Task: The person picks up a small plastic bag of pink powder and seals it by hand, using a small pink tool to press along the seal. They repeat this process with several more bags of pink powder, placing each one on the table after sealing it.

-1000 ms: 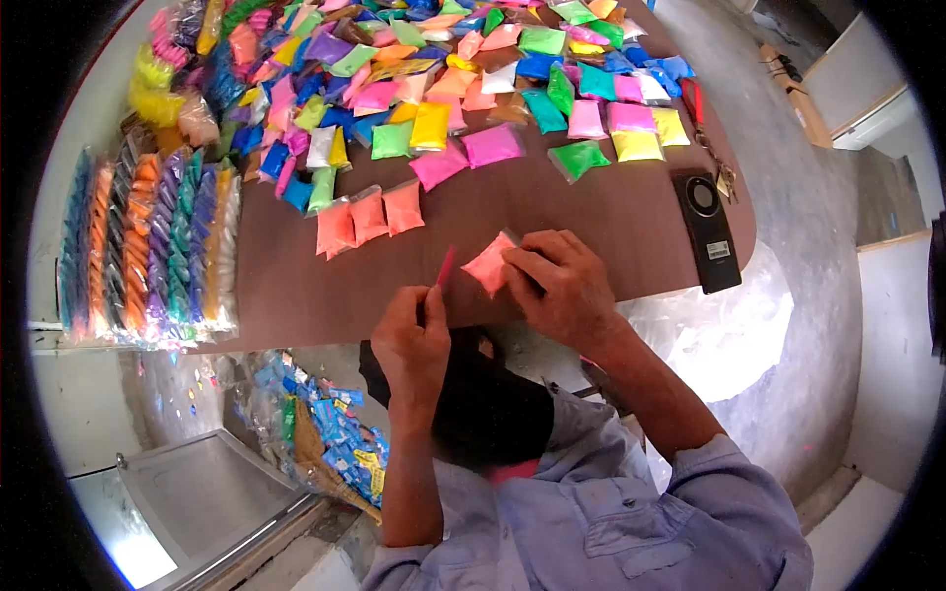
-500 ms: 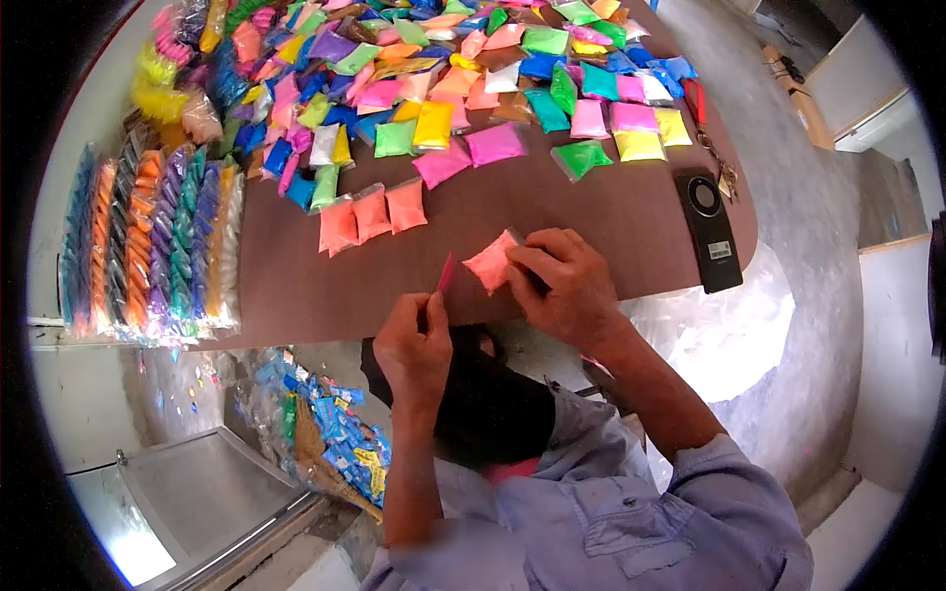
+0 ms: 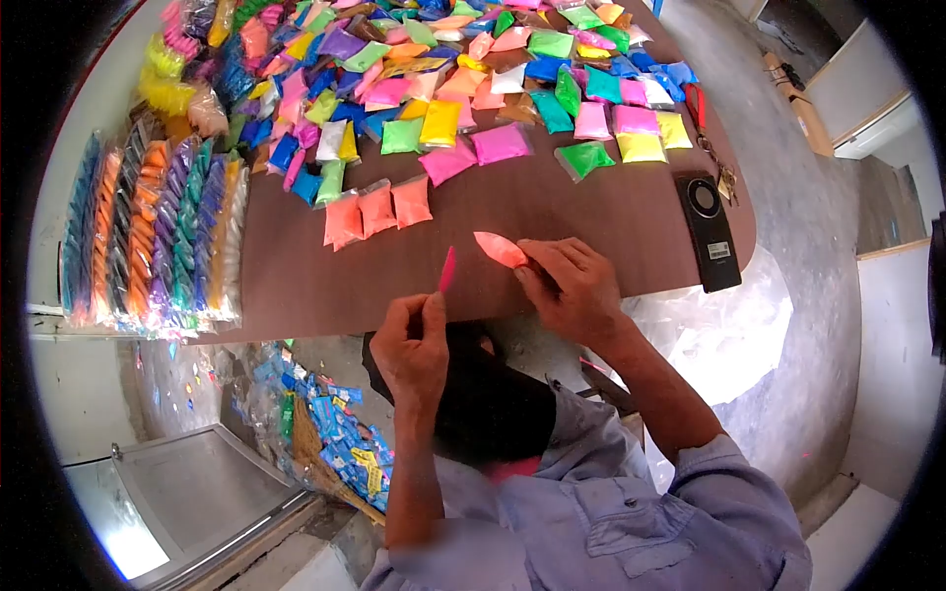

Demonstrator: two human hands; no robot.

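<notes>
My left hand (image 3: 412, 347) is closed around a thin pink flat stick (image 3: 448, 269), which points up from between thumb and fingers. To its right, my right hand (image 3: 574, 288) pinches a small coral-coloured plastic packet (image 3: 499, 249) by one end, over the front part of the brown table (image 3: 296, 281). The packet is turned so that it looks narrow and pointed. Just beyond my hands, three coral packets lie side by side, the rightmost packet (image 3: 412, 201) closest to the loose pile.
Many colourful packets (image 3: 439, 123) cover the far side of the table. Twisted bagged strands (image 3: 148, 231) stand in a row at the left. A black phone-like device (image 3: 708, 233) and keys (image 3: 727, 184) lie at the right edge. Blue wrappers (image 3: 350, 443) sit below the table.
The coral packet has turned in my right hand from its broad face to a narrow side. The pink stick stands slightly more upright. The view has shifted slightly.
</notes>
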